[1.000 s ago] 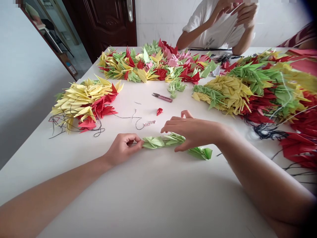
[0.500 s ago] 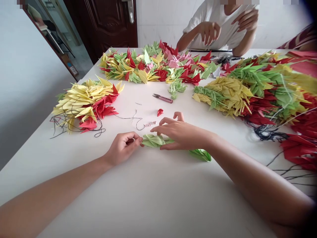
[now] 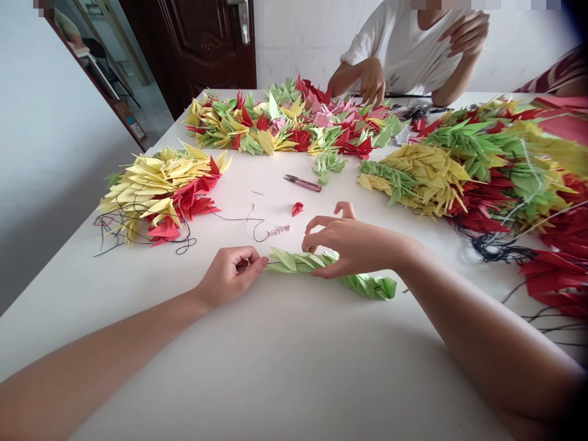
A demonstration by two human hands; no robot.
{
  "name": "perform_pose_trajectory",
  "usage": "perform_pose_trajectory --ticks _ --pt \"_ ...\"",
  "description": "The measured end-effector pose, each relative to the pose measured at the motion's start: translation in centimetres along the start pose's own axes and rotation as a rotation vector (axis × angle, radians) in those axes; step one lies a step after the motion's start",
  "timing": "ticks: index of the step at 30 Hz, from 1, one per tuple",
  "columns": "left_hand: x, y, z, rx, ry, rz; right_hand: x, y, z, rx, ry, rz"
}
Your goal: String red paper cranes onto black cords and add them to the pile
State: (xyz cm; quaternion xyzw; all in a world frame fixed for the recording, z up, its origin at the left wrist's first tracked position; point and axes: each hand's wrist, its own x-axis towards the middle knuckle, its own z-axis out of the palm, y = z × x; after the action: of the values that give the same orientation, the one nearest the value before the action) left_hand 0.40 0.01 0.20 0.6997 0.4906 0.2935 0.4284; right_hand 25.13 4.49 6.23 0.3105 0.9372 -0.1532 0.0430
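My left hand (image 3: 234,269) is closed in a pinch on a thin black string (image 3: 270,263). From there the string runs into a strand of folded green paper pieces (image 3: 294,261) lying on the white table. My right hand (image 3: 356,245) curls over the middle of this strand, thumb on the near side and fingertips on the far side, and hides part of it. The strand's darker green end (image 3: 374,286) shows beyond the palm. Just past the hands lie a small clear packet with red print (image 3: 279,231) and a folded red paper piece (image 3: 297,209).
Pink-handled thread snips (image 3: 303,182) lie mid-table. Yellow and red folded paper bundles (image 3: 156,184) sit at left with loose black string. More colourful bundles (image 3: 275,122) line the back, others (image 3: 427,174) the right, with tangled string (image 3: 493,248). A person in white (image 3: 408,55) sits opposite.
My right hand has slid to the right along the strand, and more green paper shows between my hands. My left hand stays nearly in place. The person opposite has lowered one hand to the table.
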Motion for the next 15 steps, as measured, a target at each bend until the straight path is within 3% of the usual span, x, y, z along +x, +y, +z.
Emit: perform_pose_trajectory --ticks 9,15 --pt "-0.04 0.24 0.03 0.051 -0.017 -0.018 -0.33 -0.1 -0.25 -0.03 -0.088 0.017" --pt "0.02 -0.11 -0.01 0.091 -0.04 -0.008 -0.45 0.13 -0.13 -0.053 -0.074 0.008"
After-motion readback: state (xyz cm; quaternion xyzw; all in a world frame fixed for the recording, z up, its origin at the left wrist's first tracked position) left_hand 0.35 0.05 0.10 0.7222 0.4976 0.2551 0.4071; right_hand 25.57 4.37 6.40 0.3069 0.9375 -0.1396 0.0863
